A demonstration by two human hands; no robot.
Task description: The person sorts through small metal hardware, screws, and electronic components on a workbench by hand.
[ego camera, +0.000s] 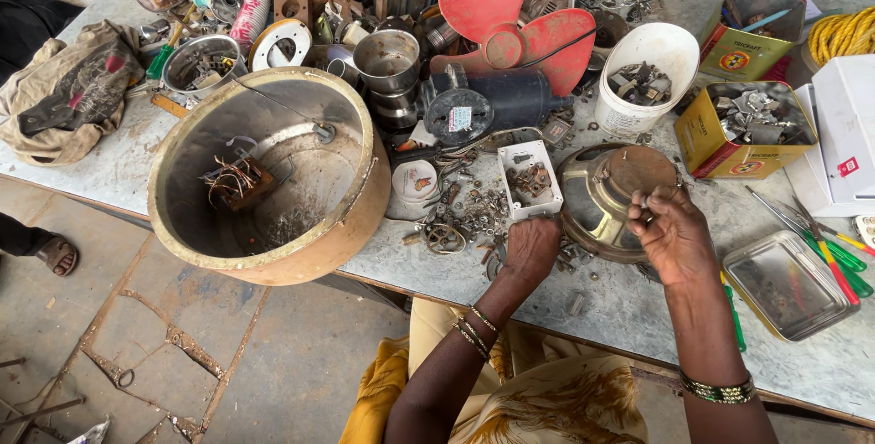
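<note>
My left hand [531, 248] rests knuckles-up on the grey worktable [638, 316], fingers curled down into a scatter of small nuts and screws [474, 211]; whether it grips one is hidden. My right hand [670, 230] pinches a small metal part between thumb and fingertips, right over the edge of a round brass-coloured motor cover [606, 193]. A small white plastic box of hardware [530, 180] sits just beyond my left hand.
A large round metal housing [273, 170] with wiring inside overhangs the table's front edge at left. A red fan blade [510, 20], a white tub [643, 75], yellow tins [743, 129], a steel tray [788, 284] and screwdrivers [834, 257] crowd the table. Someone's sandalled foot [55, 257] stands at far left.
</note>
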